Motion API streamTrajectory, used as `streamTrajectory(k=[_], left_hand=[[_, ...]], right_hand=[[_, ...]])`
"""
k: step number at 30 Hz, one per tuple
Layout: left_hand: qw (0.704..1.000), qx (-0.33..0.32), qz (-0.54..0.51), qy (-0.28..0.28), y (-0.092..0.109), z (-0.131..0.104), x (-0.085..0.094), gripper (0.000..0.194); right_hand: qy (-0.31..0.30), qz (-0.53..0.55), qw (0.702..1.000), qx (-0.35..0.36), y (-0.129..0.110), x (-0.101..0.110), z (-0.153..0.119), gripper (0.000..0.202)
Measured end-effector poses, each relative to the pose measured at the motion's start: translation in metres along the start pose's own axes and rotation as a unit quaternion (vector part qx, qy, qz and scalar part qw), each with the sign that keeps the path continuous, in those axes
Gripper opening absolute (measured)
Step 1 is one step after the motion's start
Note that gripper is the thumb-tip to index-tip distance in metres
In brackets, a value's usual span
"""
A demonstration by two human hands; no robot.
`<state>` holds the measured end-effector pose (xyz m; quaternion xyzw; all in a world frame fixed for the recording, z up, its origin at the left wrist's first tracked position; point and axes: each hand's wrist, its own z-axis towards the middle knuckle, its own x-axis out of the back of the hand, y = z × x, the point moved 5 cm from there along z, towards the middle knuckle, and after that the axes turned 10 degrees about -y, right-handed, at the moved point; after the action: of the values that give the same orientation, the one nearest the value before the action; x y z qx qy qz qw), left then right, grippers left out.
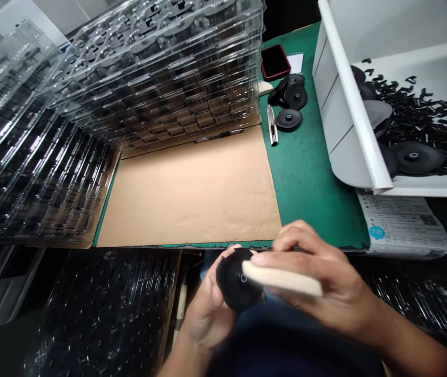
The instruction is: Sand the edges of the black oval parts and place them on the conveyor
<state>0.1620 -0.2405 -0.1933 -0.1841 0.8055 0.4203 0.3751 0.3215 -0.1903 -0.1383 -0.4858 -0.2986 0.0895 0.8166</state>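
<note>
Near the bottom centre, below the table's front edge, my left hand (211, 309) holds a round black disc (236, 287) with a small metal ring at its middle. The fingers of my left hand wrap round the disc's left and lower edge. My right hand (317, 277) is closed on a pale, cream-coloured block (286, 278), blurred by motion. The block's left end lies over the right part of the disc, close to the metal ring; whether they touch is not clear.
Brown cardboard (196, 193) covers the green table (305, 178). Stacked clear trays (160, 73) stand behind and left. At right are a box cutter (272, 125), black discs (288, 119), a red-edged dark object (275, 62) and a white bin (355, 104) of black parts.
</note>
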Motion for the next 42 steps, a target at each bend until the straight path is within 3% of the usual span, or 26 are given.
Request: streamTrajectory(k=[4, 6, 9, 12, 15, 19, 25, 34, 39, 42], left_hand=[[1.0, -0.003, -0.019, -0.016, 0.006, 0.001, -0.004, 0.056], [1.0, -0.01, -0.02, -0.017, 0.007, 0.002, -0.005, 0.055], [1.0, -0.017, 0.01, 0.0, 0.006, 0.001, -0.003, 0.061], [0.997, -0.057, 0.04, 0.029, 0.006, 0.001, -0.001, 0.061], [0.992, -0.081, 0.064, 0.069, 0.005, 0.001, 0.0, 0.061], [0.989, -0.094, 0.072, 0.089, 0.006, -0.001, -0.002, 0.06], [0.998, -0.049, 0.017, 0.041, 0.006, -0.009, 0.004, 0.065], [0.997, 0.002, -0.056, -0.058, 0.003, -0.008, -0.01, 0.052], [0.996, 0.029, -0.069, -0.05, -0.003, -0.006, -0.005, 0.042], [0.994, 0.043, -0.079, -0.055, -0.006, -0.006, -0.003, 0.046]], right_hand=[[0.064, 0.023, 0.99, -0.12, 0.016, 0.01, -0.02, 0.027], [0.072, 0.031, 0.984, -0.159, 0.02, 0.008, -0.025, 0.014], [0.05, 0.037, 0.981, -0.183, 0.015, -0.002, -0.025, 0.015], [-0.05, 0.021, 0.979, -0.199, 0.002, -0.021, -0.02, 0.044], [-0.144, -0.093, 0.968, -0.185, -0.013, -0.04, -0.016, 0.086], [-0.194, -0.175, 0.955, -0.14, -0.025, -0.061, -0.013, 0.114], [-0.194, -0.14, 0.968, -0.069, -0.017, -0.063, -0.022, 0.085], [-0.189, -0.164, 0.968, 0.019, 0.005, -0.025, -0.032, 0.058], [-0.14, -0.199, 0.97, 0.001, 0.019, -0.016, -0.029, 0.061], [-0.076, -0.167, 0.982, -0.047, 0.021, -0.013, -0.026, 0.064]])
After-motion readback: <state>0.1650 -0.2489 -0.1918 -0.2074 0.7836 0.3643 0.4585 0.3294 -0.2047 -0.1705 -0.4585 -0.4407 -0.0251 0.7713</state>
